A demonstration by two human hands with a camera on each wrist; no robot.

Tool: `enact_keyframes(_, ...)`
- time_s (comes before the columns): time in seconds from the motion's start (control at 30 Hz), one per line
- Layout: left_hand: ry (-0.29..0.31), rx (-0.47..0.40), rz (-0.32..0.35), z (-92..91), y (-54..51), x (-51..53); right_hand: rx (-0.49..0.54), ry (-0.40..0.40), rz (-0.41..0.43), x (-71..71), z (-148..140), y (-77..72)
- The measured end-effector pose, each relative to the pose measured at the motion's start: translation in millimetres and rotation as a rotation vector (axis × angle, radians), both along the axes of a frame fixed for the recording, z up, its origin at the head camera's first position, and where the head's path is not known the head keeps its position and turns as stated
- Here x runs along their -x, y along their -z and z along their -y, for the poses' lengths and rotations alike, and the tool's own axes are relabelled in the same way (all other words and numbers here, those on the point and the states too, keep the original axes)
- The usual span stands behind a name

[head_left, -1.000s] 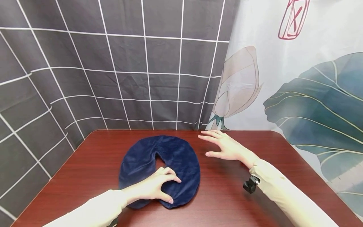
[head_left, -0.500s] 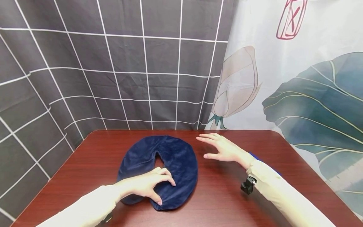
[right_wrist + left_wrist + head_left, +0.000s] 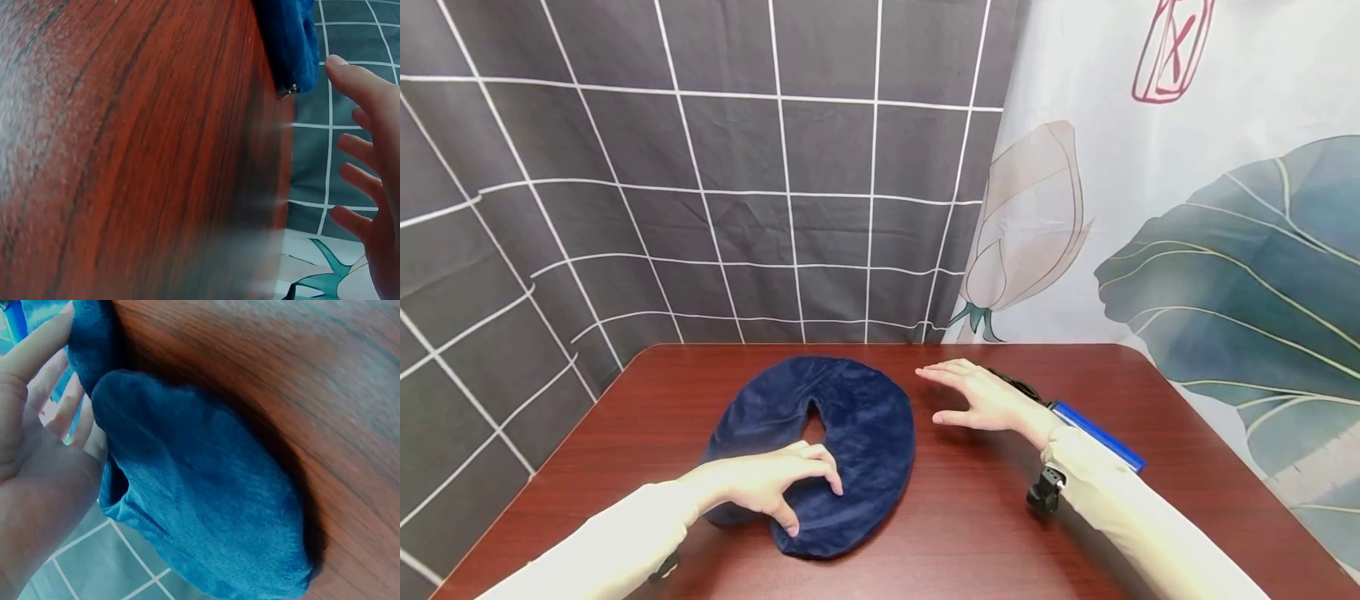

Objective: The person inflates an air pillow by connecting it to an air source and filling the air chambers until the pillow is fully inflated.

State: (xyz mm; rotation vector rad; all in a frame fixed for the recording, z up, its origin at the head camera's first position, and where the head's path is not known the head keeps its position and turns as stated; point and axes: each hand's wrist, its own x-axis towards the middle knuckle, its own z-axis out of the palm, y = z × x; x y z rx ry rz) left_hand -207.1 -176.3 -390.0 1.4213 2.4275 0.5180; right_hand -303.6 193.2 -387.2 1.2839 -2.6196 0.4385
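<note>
A navy, plush U-shaped neck pillow [image 3: 857,425] lies on the table, with a narrow gap in its middle. My left hand [image 3: 760,482] touches its near right end, thumb spread apart from slightly bent fingers. In the left wrist view the left hand [image 3: 50,462] stands beside the rounded near end of the pillow [image 3: 206,487], and some fingertips are hidden. My right hand [image 3: 981,398] hovers to the pillow's right, fingers spread, holding nothing. In the right wrist view the right hand [image 3: 375,156] is apart from the pillow's edge [image 3: 290,47], where a small zip end shows.
On the reddish-brown wooden table [image 3: 970,517], a flat blue bar-like thing [image 3: 1101,437] and a black cord-like thing [image 3: 1017,383] lie partly behind my right arm. A grey gridded cloth [image 3: 737,225] and a white flower-printed cloth [image 3: 1045,217] hang behind.
My left hand has moved left, and the pillow's near right end has shifted left with it. My right hand has drifted slightly left, and the blue and black things behind that arm have come into view.
</note>
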Motion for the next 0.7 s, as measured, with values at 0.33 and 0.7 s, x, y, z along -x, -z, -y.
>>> enact_keyframes(0.33, 0.017, -0.003, -0.042, 11.7, -0.5, -0.1, 0.000, -0.002, 0.017, 2.5, 6, 9.0)
enact_keyframes(0.7, 0.023, -0.021, -0.040, 22.0, -2.3, 2.4, -0.024, 0.005, 0.083, 3.4, 11, 7.8)
